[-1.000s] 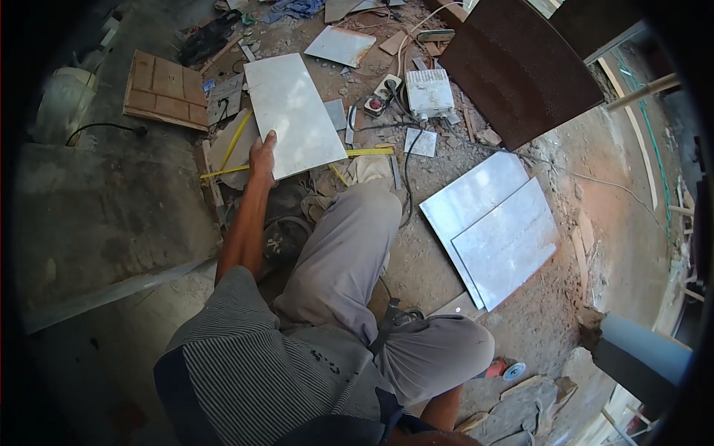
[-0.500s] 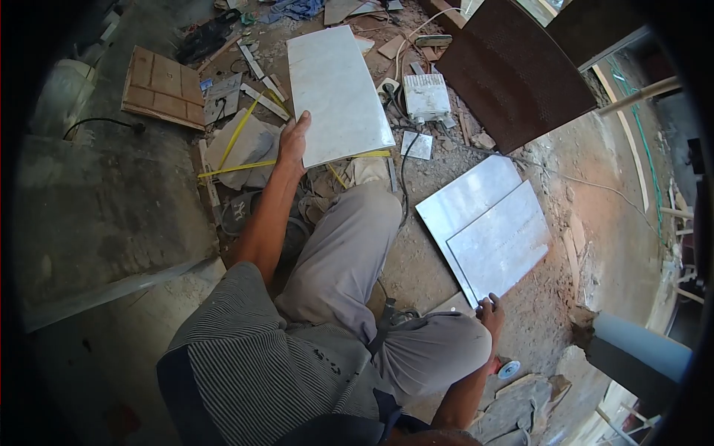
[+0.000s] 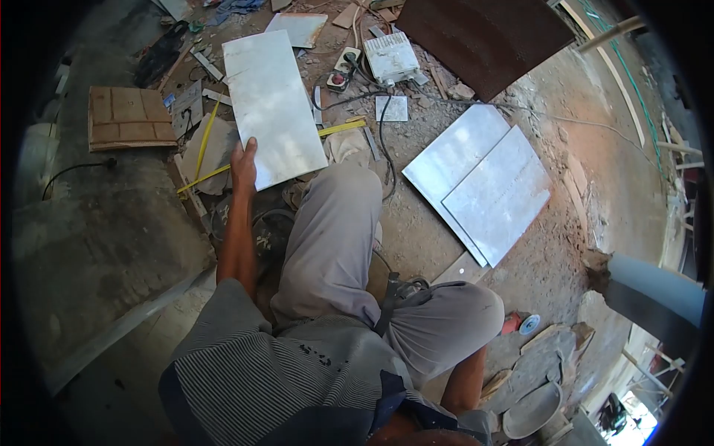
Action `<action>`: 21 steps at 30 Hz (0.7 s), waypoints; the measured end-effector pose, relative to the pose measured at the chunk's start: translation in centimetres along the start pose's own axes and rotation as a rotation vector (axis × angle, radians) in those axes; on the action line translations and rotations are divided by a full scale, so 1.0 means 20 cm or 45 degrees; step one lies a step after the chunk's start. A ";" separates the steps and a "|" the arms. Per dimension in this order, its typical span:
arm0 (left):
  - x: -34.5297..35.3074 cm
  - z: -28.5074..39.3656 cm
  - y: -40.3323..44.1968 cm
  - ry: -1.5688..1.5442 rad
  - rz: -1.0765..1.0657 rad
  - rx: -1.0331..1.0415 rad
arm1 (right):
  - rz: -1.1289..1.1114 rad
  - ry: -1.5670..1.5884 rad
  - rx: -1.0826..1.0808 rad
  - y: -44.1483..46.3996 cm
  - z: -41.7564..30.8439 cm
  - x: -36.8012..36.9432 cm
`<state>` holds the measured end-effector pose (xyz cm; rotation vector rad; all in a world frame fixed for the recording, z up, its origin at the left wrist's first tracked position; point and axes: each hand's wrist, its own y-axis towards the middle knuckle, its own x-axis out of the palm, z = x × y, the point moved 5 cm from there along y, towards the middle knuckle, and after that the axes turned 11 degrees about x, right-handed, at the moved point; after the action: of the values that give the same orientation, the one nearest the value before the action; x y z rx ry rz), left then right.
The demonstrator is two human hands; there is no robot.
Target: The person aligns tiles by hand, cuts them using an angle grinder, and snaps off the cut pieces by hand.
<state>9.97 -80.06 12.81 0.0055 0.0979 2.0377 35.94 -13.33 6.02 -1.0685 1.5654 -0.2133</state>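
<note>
Left hand (image 3: 244, 162): closed on the lower left edge of a pale rectangular slab (image 3: 275, 111), thumb on its upper face. Right hand: hidden behind the right knee (image 3: 467, 316); its grip cannot be told. Only the right forearm (image 3: 466, 377) shows.

Bearings are taken from the left hand. The held slab extends towards 1 o'clock. Yellow strips (image 3: 204, 179) lie near at 8 o'clock. A brown gridded panel (image 3: 132, 117) sits at 10 o'clock. A socket block (image 3: 341, 72) lies between 1 and 2 o'clock, just beside a white ribbed box (image 3: 392, 59) at 2 o'clock; a dark brown sheet (image 3: 487, 44) stands further out. At 3 o'clock, two grey-white slabs (image 3: 500, 197) overlap on the floor. A red tool with a round disc (image 3: 513, 322) lies at 4 o'clock, just beside the right knee.
</note>
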 end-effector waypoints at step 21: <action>-0.24 0.40 -0.27 0.808 -1.127 0.102 | 0.435 0.280 0.046 0.24 0.11 0.08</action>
<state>17.29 -81.50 20.61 -0.5420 0.4867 1.0882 35.62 -10.85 1.15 -0.7522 1.9074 -0.1278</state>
